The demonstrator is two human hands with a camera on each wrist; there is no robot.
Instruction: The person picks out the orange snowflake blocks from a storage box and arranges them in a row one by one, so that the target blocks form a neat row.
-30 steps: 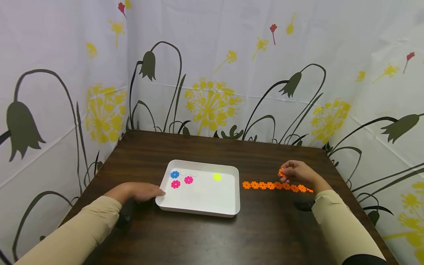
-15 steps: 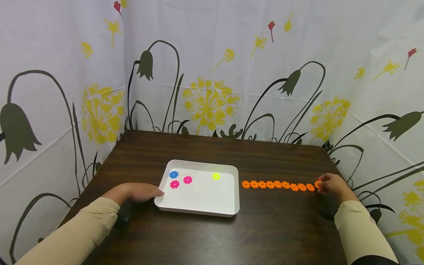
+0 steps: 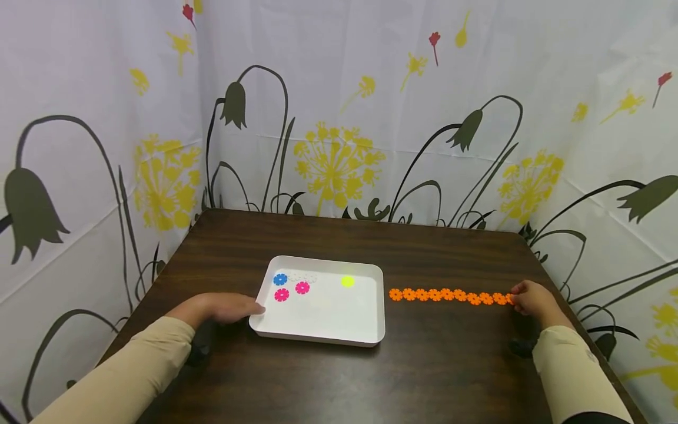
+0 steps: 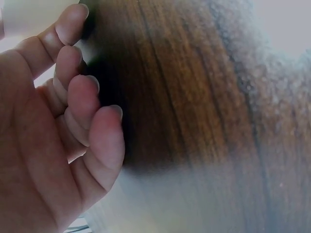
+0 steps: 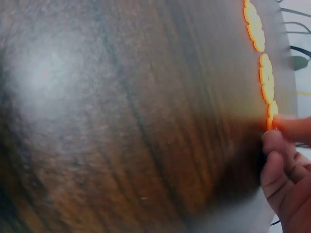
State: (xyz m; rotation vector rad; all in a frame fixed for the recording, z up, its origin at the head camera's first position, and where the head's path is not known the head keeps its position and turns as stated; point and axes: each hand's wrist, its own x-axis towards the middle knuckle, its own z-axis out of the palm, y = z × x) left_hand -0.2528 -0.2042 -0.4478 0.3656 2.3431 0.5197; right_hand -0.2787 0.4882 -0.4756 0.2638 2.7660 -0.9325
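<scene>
A white tray [image 3: 318,318] lies on the table, with my left hand [image 3: 228,307] at its left side. The thumb lies over the rim and, in the left wrist view, the fingers [image 4: 104,141] curl in beside it. To the right of the tray, a row of orange flower-shaped discs [image 3: 434,295] runs sideways, edge to edge. My right hand [image 3: 535,301] pinches the last orange flower disc [image 5: 270,124] at the row's right end between thumb and fingers. That disc is partly hidden by the fingertips.
Inside the tray are a blue flower disc [image 3: 280,280], two pink flower discs [image 3: 302,288], a yellow disc [image 3: 347,281] and several pale clear ones [image 3: 304,277]. The dark wooden table [image 3: 424,365] ends at the back against a flower-printed curtain [image 3: 339,88].
My right hand has carried an orange flower disc rightward and down to the right end of the row. The left hand and the tray have stayed in place.
</scene>
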